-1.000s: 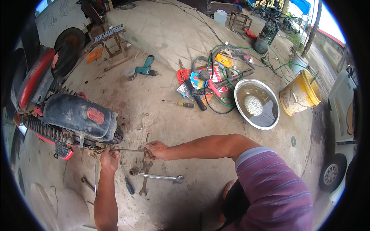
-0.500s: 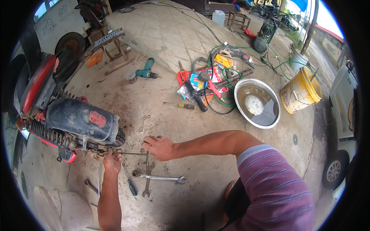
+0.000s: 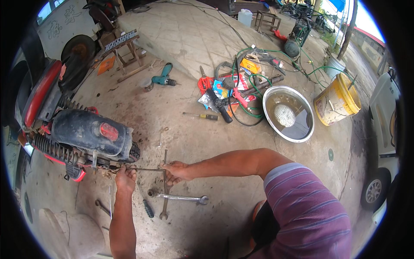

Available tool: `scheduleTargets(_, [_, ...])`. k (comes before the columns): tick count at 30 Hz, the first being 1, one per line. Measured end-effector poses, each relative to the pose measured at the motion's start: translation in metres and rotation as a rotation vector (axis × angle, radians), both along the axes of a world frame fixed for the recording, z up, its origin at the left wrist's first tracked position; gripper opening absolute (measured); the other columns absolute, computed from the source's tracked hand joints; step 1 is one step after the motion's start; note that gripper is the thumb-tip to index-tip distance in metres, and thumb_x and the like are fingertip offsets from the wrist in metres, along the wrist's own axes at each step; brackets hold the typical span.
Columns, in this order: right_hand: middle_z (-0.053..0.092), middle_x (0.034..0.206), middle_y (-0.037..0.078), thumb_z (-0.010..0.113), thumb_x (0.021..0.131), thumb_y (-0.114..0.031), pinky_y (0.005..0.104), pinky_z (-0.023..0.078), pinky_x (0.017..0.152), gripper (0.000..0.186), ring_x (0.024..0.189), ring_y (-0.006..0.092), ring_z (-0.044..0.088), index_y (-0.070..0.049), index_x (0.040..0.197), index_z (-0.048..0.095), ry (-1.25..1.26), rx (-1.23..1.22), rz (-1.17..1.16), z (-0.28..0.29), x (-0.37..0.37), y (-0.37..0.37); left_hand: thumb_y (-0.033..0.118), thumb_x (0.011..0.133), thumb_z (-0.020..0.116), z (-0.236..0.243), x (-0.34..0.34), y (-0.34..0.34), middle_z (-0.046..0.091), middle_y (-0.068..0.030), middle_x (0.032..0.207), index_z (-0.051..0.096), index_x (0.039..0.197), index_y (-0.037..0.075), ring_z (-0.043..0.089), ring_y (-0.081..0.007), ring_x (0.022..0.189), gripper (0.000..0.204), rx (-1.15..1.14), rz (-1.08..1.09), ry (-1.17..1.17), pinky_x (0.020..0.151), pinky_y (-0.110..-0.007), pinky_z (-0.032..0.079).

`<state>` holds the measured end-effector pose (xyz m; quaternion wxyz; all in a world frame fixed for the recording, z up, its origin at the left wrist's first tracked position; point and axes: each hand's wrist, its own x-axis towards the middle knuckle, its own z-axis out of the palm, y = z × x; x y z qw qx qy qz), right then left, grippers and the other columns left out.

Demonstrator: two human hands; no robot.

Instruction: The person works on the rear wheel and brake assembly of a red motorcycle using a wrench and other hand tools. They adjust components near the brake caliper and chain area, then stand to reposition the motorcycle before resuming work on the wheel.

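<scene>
A T-handle wrench [image 3: 148, 169] lies level between my hands, its shaft pointing at the rear wheel area of a red and black motorcycle [image 3: 86, 129]. My left hand [image 3: 126, 178] is closed around the shaft's far end, beside the wheel hub; the tip itself is hidden. At the crossbar my right hand [image 3: 176, 172] has its fingers closed on the handle, with the bar's upper end sticking out above. Just below lie a silver combination wrench [image 3: 181, 198], a darker open-end wrench [image 3: 164, 209] partly under it, and a dark-handled screwdriver [image 3: 148, 208].
Farther off are a yellow-handled screwdriver [image 3: 207, 116], a teal cordless drill [image 3: 162, 79] and a pile of tools and packets. A metal basin [image 3: 311, 123] of murky water stands beside a yellow bucket [image 3: 327, 110]. A pale round container [image 3: 82, 233] is at the lower left.
My right hand has gone from lying spread over the crossbar's top to gripping it nearer the shaft, so its upper end now shows. My left hand stays at the shaft.
</scene>
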<state>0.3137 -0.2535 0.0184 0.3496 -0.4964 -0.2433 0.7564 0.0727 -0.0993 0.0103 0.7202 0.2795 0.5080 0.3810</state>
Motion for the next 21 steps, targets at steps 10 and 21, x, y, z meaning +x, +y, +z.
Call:
scheduleTargets(10, [0.05, 0.11, 0.013, 0.071, 0.075, -0.031, 0.0426, 0.05, 0.083, 0.046, 0.101, 0.0299, 0.058, -0.005, 0.107, 0.052, -1.459, 1.298, 0.14, 0.024, 0.03, -0.013, 0.032, 0.099, 0.048, 0.001, -0.002, -0.001, 0.066, -0.0046, 0.081, 0.058, 0.091, 0.013, 0.058, -0.014, 0.062, 0.023, 0.001, -0.02, 0.013, 0.053, -0.026, 0.046])
scheduleTargets(21, [0.066, 0.084, 0.01, 0.046, 0.097, -0.048, 0.0319, 0.051, 0.056, 0.049, 0.066, 0.0177, 0.063, -0.003, 0.089, 0.063, -0.04, 0.007, -0.093, -0.004, 0.002, -0.004, 0.032, 0.1, 0.047, 0.01, 0.003, -0.001, 0.066, -0.0055, 0.081, 0.057, 0.091, 0.013, 0.057, -0.0132, 0.062, 0.023, -0.029, -0.006, -0.062, 0.053, -0.024, 0.045])
